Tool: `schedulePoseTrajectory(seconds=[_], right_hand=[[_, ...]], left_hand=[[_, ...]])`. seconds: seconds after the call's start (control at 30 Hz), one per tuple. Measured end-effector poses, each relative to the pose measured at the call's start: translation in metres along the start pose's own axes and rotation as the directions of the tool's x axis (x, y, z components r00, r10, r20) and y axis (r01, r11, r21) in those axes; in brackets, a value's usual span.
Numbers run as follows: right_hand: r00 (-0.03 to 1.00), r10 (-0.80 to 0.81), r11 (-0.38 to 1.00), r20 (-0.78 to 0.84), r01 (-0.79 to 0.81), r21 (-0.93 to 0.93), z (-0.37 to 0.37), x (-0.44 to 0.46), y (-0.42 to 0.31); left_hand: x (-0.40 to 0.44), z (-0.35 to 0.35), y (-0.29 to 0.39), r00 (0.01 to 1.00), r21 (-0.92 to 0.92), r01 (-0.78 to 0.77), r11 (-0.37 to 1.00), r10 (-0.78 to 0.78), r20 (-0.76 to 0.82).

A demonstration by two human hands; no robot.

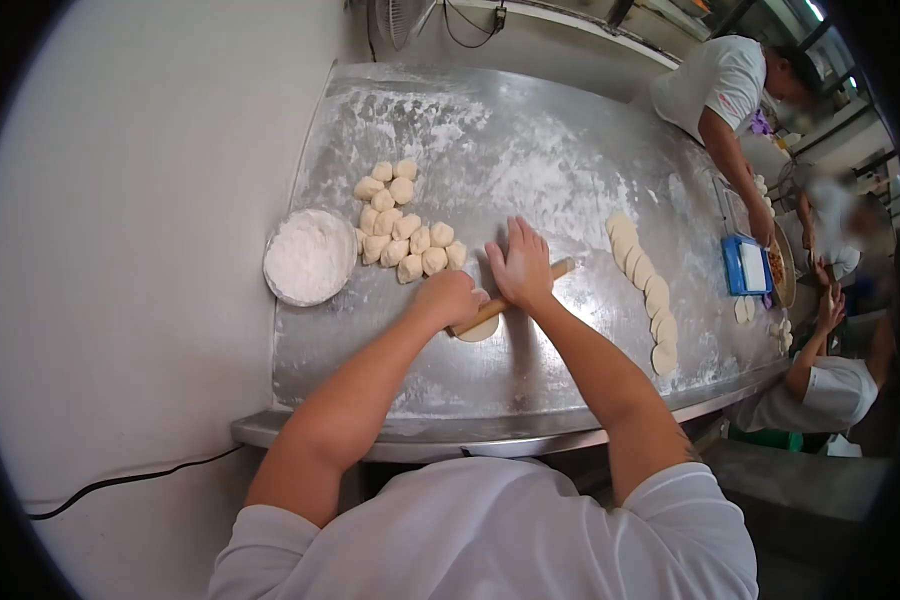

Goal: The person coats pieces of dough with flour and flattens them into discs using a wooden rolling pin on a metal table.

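Observation:
A wooden rolling pin (560, 269) lies slantwise on the floured metal table, across a small flat dough disc (479, 331). My right hand (521, 266) presses its palm on the pin, fingers stretched out and spread. Beside the pin's left end, my left hand (448, 298) is closed with curled fingers at the disc's far edge; the grip itself is partly hidden. Several dough balls (406, 227) sit in a cluster beyond my left hand. To the right, flattened dough rounds (645, 275) overlap in a long row.
A bowl of flour (310, 257) stands at the table's left, by the wall (140, 250). On the right side are a blue scale (747, 266) and a round pan of filling (778, 265). A co-worker (720, 90) leans over the far right corner; other people work beyond.

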State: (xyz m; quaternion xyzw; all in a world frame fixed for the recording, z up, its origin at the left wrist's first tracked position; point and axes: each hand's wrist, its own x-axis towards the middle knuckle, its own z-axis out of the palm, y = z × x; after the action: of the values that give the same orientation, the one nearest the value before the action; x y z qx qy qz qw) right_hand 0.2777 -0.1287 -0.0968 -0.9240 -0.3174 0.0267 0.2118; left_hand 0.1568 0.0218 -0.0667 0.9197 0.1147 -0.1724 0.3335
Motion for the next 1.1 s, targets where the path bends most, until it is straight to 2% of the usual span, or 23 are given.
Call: schedulePoseTrajectory(seconds=[0.03,0.07,0.1,0.13,0.17,0.23,0.3,0.37,0.43,0.5,0.57,0.63,0.67,0.7,0.77,0.8,0.83,0.87,0.9,1.0,1.1], right_hand=[[1.000,-0.017,0.999,0.012,0.017,0.052,-0.004,-0.012,0.007],[0.994,-0.091,0.993,0.066,0.096,-0.072,-0.015,-0.037,0.018],[0.974,-0.131,0.972,0.186,0.163,-0.169,-0.030,-0.066,0.027],[0.943,-0.158,0.964,0.293,0.211,-0.160,-0.048,-0.091,0.035],[0.908,-0.202,0.941,0.368,0.284,-0.183,-0.061,-0.111,0.047],[0.875,-0.284,0.898,0.393,0.387,-0.212,-0.080,-0.130,0.055],[0.845,-0.334,0.871,0.418,0.446,-0.204,-0.099,-0.137,0.060],[0.807,-0.450,0.849,0.382,0.519,-0.096,-0.090,-0.129,0.068],[0.755,-0.398,0.825,0.521,0.543,-0.156,-0.073,-0.121,0.062],[0.697,-0.136,0.943,0.704,0.309,-0.125,-0.089,-0.115,0.021],[0.581,-0.134,0.964,0.803,0.264,-0.030,-0.099,-0.118,-0.003],[0.561,-0.120,0.975,0.819,0.224,-0.010,-0.106,-0.130,-0.025],[0.533,-0.104,0.976,0.840,0.215,-0.016,-0.107,-0.136,-0.031],[0.501,-0.091,0.977,0.861,0.210,-0.019,-0.107,-0.142,-0.036],[0.455,-0.095,0.976,0.885,0.219,-0.008,-0.107,-0.146,-0.038],[0.440,-0.110,0.973,0.891,0.232,0.005,-0.106,-0.146,-0.036],[0.422,-0.124,0.969,0.898,0.247,0.018,-0.103,-0.145,-0.034],[0.423,-0.098,0.962,0.901,0.273,-0.023,-0.096,-0.144,-0.032],[0.477,-0.105,0.966,0.873,0.257,-0.024,-0.098,-0.142,-0.032],[0.587,-0.116,0.979,0.802,0.206,-0.009,-0.103,-0.146,-0.025],[0.620,-0.111,0.987,0.776,0.162,0.011,-0.107,-0.137,-0.019]], left_hand=[[0.004,0.000,-0.005,0.999,-0.033,-0.030,0.999,0.030,-0.017],[0.006,0.002,-0.008,0.999,-0.212,0.029,0.977,-0.023,0.031],[0.008,0.005,-0.009,0.994,-0.383,0.096,0.919,-0.067,0.090],[0.011,0.007,-0.010,0.983,-0.538,0.169,0.826,-0.100,0.155],[0.013,0.009,-0.014,0.983,-0.503,0.153,0.851,-0.080,0.163],[0.014,0.009,-0.021,0.983,-0.420,0.108,0.901,-0.032,0.183],[0.007,-0.001,-0.013,0.987,-0.257,0.044,0.966,-0.002,0.160],[0.003,-0.010,0.003,0.985,-0.136,0.010,0.991,0.014,0.171],[0.000,-0.012,0.013,0.979,-0.067,0.032,0.997,-0.018,0.205],[-0.003,-0.008,0.021,0.990,-0.220,0.046,0.975,-0.016,0.137],[-0.005,0.000,0.020,0.991,-0.340,0.023,0.940,0.022,0.129],[0.003,0.012,0.023,0.975,-0.434,-0.028,0.900,0.120,0.186],[0.010,0.013,0.030,0.911,-0.256,-0.131,0.958,0.218,0.350],[0.017,0.014,0.047,0.867,-0.136,-0.233,0.963,0.269,0.420],[0.034,0.021,0.098,0.766,0.090,-0.435,0.896,0.316,0.559],[0.038,0.017,0.129,0.817,-0.165,-0.314,0.935,0.355,0.455],[0.043,0.012,0.162,0.869,-0.423,-0.196,0.885,0.356,0.343],[0.063,0.014,0.190,0.895,-0.726,-0.047,0.686,0.351,0.274],[0.083,0.011,0.210,0.923,-0.923,0.083,0.376,0.321,0.213],[0.091,-0.016,0.232,0.986,-0.917,-0.055,0.395,0.168,0.013],[0.087,-0.021,0.179,0.964,-0.640,-0.265,0.721,0.188,-0.188]])
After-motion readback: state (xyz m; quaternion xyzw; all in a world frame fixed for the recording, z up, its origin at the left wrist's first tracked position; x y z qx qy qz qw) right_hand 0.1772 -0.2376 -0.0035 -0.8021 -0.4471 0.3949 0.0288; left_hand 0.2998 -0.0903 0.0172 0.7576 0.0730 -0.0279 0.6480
